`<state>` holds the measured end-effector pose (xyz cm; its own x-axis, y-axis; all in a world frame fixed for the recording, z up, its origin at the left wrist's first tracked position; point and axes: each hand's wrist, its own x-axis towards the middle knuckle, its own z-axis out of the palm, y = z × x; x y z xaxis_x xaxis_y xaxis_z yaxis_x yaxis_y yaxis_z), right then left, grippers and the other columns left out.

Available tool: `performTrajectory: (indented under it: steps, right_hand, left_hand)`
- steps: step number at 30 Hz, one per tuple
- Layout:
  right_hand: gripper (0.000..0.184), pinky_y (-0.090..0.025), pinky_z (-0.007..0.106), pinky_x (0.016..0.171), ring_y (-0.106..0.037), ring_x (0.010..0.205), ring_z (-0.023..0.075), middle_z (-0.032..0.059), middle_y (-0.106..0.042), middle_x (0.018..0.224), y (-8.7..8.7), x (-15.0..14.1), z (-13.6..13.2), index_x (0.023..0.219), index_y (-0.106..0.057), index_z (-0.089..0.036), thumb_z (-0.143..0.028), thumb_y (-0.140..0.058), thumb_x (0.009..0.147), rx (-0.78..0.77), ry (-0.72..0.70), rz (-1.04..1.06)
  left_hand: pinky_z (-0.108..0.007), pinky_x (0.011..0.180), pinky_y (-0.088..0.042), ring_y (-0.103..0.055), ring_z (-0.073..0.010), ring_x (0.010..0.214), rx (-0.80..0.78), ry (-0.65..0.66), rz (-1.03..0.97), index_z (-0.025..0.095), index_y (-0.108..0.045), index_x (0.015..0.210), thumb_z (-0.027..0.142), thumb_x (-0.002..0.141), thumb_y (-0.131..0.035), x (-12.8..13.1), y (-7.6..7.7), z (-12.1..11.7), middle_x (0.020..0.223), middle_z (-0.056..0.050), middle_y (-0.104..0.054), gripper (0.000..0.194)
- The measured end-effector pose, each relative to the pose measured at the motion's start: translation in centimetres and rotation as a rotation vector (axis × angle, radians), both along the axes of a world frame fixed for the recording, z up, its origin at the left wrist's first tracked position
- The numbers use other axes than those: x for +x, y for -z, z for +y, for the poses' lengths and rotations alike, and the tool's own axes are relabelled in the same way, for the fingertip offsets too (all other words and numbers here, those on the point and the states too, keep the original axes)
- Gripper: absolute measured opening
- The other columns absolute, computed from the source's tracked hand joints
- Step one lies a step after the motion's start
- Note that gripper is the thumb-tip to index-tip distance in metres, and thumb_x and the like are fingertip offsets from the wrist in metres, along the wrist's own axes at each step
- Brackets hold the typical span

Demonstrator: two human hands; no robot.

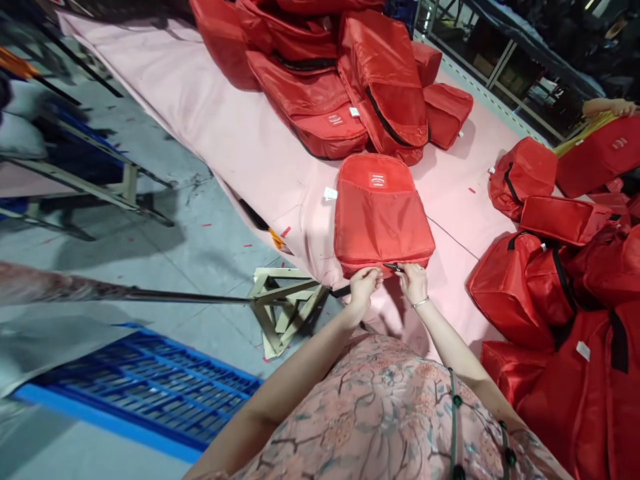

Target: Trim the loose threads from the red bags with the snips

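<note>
A red backpack point(383, 213) lies flat on the pink cloth-covered table in front of me, with a pale logo patch near its far end and a white tag at its left. At the bag's near edge, my left hand point(365, 287) is closed in a pinch on the red fabric; whether a thread is also between the fingers is too small to see. Just to its right, my right hand point(413, 281) is closed around small dark thread snips point(394, 267). Their pointed tip is directed left along the bag's near edge.
Several red bags point(320, 87) are heaped beyond the backpack, and another pile point(545, 280) is on the right. At far right is another person's hand point(620, 107) by a red bag. A blue plastic crate point(150, 387) and a wooden trestle point(283, 307) stand left.
</note>
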<state>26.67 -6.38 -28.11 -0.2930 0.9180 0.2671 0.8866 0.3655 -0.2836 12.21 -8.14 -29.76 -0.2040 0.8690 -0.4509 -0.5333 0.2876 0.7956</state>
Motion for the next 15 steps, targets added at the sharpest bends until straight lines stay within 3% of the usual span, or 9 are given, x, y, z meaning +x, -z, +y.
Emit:
performTrajectory:
  steps: [2,5,8,11,15]
  right_hand:
    - [0.028,-0.038,0.030,0.083,-0.053,0.092,0.0183,0.0091,-0.063,0.097,0.3,-0.1,0.3,0.106,-0.062,-0.017,-0.029,-0.041,0.092,0.026,-0.001,-0.024]
    - [0.028,-0.036,0.029,0.083,-0.051,0.097,0.0177,0.0103,-0.060,0.104,0.7,-0.3,0.7,0.109,-0.062,-0.019,-0.027,-0.042,0.092,0.043,-0.009,-0.069]
    - [0.027,-0.036,0.029,0.082,-0.051,0.097,0.0172,0.0098,-0.058,0.106,1.0,-0.5,1.3,0.109,-0.063,-0.022,-0.026,-0.043,0.092,0.031,-0.039,-0.130]
    - [0.028,-0.034,0.029,0.083,-0.051,0.097,0.0167,0.0092,-0.058,0.107,1.0,-0.6,2.1,0.110,-0.063,-0.024,-0.025,-0.041,0.093,0.023,-0.097,-0.169]
    - [0.031,-0.033,0.029,0.083,-0.050,0.099,0.0160,0.0082,-0.060,0.108,0.9,-0.7,3.1,0.108,-0.063,-0.023,-0.025,-0.035,0.095,0.036,-0.161,-0.183]
  left_hand:
    - [-0.024,0.059,-0.046,-0.056,-0.0114,0.060,0.141,0.054,0.282,0.014,-0.062,0.078,0.029,0.069,-0.059,-0.7,0.5,-0.5,0.072,-0.004,-0.063,0.018]
    - [-0.030,0.079,-0.046,-0.059,-0.0174,0.087,0.329,0.067,0.827,0.017,-0.064,0.095,0.028,0.080,-0.048,-2.8,0.9,-1.0,0.095,-0.008,-0.064,0.025]
    - [-0.030,0.088,-0.040,-0.055,-0.0195,0.100,0.359,0.160,1.233,0.020,-0.063,0.108,0.030,0.086,-0.041,-4.8,0.7,-0.8,0.112,-0.008,-0.060,0.032]
    - [-0.027,0.079,-0.041,-0.057,-0.0184,0.093,0.286,0.313,1.411,0.023,-0.063,0.109,0.034,0.089,-0.036,-5.5,0.2,0.0,0.110,-0.006,-0.062,0.035]
    - [-0.028,0.065,-0.037,-0.057,-0.0188,0.081,0.144,0.416,1.527,0.025,-0.063,0.109,0.034,0.090,-0.032,-4.9,-0.5,1.0,0.102,-0.007,-0.061,0.037]
